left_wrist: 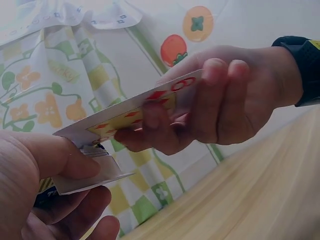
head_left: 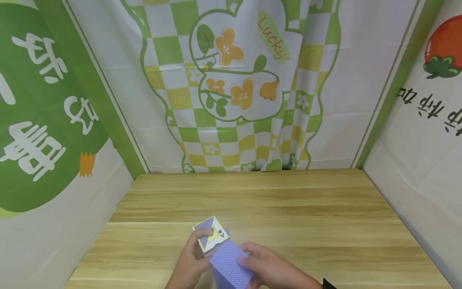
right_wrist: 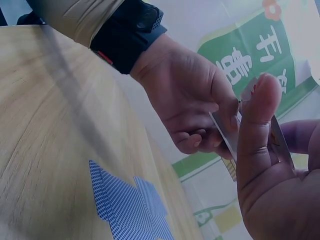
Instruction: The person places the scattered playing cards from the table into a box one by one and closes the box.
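My left hand [head_left: 191, 253] holds a small playing card box [head_left: 219, 241] with an ace of spades mark and a yellow patch. In the left wrist view the thumb presses on the box's white flap [left_wrist: 92, 175]. The right hand [head_left: 270, 265] grips playing cards [head_left: 231, 261] by one end, their blue patterned backs turned up. From below, a red eight of diamonds [left_wrist: 130, 117] shows as their face. Their far end meets the box at the left thumb. More blue-backed cards [right_wrist: 127, 205] lie overlapping on the table beneath the hands.
The wooden table [head_left: 270, 196] spreads out around the hands. A checked green and yellow cloth [head_left: 238, 148] hangs behind its far edge, and printed cloth walls [head_left: 408, 168] stand at both sides. Dark bands [right_wrist: 127, 35] sit on the wrists.
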Motion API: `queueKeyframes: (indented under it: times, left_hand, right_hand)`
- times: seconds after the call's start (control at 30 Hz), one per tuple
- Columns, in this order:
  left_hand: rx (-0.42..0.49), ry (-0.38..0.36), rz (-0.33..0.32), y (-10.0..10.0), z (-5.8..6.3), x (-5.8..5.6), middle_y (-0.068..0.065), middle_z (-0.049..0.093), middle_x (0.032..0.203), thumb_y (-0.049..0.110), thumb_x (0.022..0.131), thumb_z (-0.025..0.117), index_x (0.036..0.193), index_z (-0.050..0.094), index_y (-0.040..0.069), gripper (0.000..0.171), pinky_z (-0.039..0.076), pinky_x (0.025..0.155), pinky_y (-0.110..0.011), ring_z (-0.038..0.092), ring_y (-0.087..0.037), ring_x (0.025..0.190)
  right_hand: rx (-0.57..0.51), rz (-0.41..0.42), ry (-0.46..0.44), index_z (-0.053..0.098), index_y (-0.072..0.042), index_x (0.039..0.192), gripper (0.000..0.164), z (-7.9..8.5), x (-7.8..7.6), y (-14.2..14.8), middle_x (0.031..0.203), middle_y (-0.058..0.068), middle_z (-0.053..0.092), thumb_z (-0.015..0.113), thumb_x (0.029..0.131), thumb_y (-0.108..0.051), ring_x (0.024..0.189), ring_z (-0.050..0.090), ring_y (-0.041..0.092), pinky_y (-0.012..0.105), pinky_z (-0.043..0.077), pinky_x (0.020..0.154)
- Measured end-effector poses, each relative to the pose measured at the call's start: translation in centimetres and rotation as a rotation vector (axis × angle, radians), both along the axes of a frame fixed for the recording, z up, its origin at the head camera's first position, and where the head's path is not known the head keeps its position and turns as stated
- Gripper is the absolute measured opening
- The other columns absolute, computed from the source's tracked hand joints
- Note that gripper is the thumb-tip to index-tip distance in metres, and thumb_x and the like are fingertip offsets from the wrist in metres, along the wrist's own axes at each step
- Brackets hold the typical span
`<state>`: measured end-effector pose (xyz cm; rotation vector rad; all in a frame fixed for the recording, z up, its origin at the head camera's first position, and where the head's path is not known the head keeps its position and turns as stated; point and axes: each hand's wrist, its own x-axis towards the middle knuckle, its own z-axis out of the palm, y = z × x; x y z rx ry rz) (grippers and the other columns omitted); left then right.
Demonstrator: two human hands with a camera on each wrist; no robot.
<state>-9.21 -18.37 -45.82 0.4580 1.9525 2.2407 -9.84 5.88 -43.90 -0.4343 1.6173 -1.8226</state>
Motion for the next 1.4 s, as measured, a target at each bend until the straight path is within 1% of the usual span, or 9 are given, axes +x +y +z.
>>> queueKeyframes:
  times: [0.13,0.33,0.53,0.7,0.87,0.97,1.07,1.27,1.4]
  left_hand:
    - [-0.05,-0.028,0.03,0.3,0.1,0.1,-0.029,0.039,0.144,-0.008,0.084,0.064,0.134,0.031,-0.002,0.061,0.056,0.093,-0.038,0.059,-0.027,0.118]
    - [-0.055,-0.046,0.045,0.4,0.1,0.1,-0.028,0.041,0.144,-0.009,0.083,0.063,0.135,0.031,-0.001,0.061,0.056,0.095,-0.038,0.061,-0.027,0.116]
    - [-0.036,-0.036,0.06,0.4,0.1,0.1,-0.034,0.042,0.146,-0.009,0.083,0.064,0.135,0.032,-0.003,0.061,0.055,0.096,-0.037,0.06,-0.024,0.121]
    - [-0.055,-0.051,0.096,0.6,0.0,0.0,-0.033,0.037,0.146,-0.009,0.08,0.067,0.133,0.036,-0.001,0.062,0.058,0.09,-0.038,0.061,-0.025,0.116]
    - [-0.061,-0.056,0.1,0.6,0.1,0.1,-0.031,0.035,0.141,-0.008,0.079,0.068,0.133,0.038,0.001,0.062,0.059,0.084,-0.037,0.061,-0.027,0.111]
    - [-0.052,-0.025,0.079,0.5,0.1,0.1,-0.03,0.038,0.136,-0.009,0.08,0.066,0.133,0.036,0.0,0.061,0.059,0.083,-0.035,0.062,-0.026,0.109]
    - [-0.035,-0.014,0.049,0.4,0.1,0.1,-0.029,0.039,0.133,-0.01,0.082,0.064,0.133,0.033,-0.001,0.06,0.06,0.084,-0.036,0.064,-0.024,0.107]
    - [-0.085,-0.149,0.061,0.5,0.5,0.5,-0.021,0.048,0.129,0.004,0.088,0.071,0.136,0.037,0.009,0.059,0.059,0.088,-0.039,0.067,-0.026,0.101]
    - [-0.097,-0.15,0.073,0.5,0.8,0.7,-0.018,0.055,0.122,0.004,0.087,0.071,0.137,0.036,0.007,0.061,0.059,0.086,-0.044,0.068,-0.027,0.099]
  right_hand:
    - [-0.019,-0.026,-0.033,0.053,0.002,0.132,0.037,0.0,0.2,-0.4,0.097,0.014,0.065,0.053,0.103,-0.02,0.072,0.066,0.018,0.023,0.058,0.059]
    - [-0.048,-0.052,-0.082,0.05,0.001,0.137,0.039,-0.1,0.6,-0.9,0.101,0.018,0.067,0.052,0.103,-0.019,0.073,0.071,0.022,0.031,0.062,0.067]
    - [-0.1,-0.053,-0.116,0.046,0.002,0.14,0.042,0.2,0.8,-1.2,0.103,0.02,0.068,0.052,0.102,-0.016,0.076,0.073,0.024,0.034,0.063,0.071]
    - [-0.216,-0.028,-0.146,0.04,0.004,0.143,0.049,0.5,0.8,-1.3,0.116,0.02,0.067,0.056,0.098,-0.007,0.086,0.074,0.025,0.035,0.062,0.078]
    - [-0.284,-0.012,-0.119,0.035,0.009,0.143,0.056,0.5,0.5,-1.4,0.12,0.017,0.066,0.061,0.094,0.0,0.091,0.072,0.02,0.029,0.06,0.081]
    - [-0.26,-0.038,-0.065,0.036,0.01,0.141,0.055,0.4,0.3,-1.6,0.115,0.016,0.068,0.063,0.095,-0.002,0.092,0.071,0.019,0.03,0.061,0.082]
    - [-0.175,-0.104,0.045,0.04,0.008,0.133,0.048,0.3,-0.1,-2.0,0.106,0.014,0.067,0.066,0.095,-0.007,0.084,0.071,0.02,0.034,0.062,0.075]
    - [0.134,-0.271,0.376,0.052,-0.004,0.119,0.036,0.0,-1.4,-2.6,0.088,0.005,0.06,0.07,0.096,-0.025,0.062,0.063,0.012,0.03,0.059,0.056]
    - [0.209,-0.285,0.432,0.057,-0.009,0.115,0.029,0.1,-1.6,-2.8,0.088,0.003,0.059,0.069,0.096,-0.028,0.063,0.06,0.011,0.026,0.056,0.055]
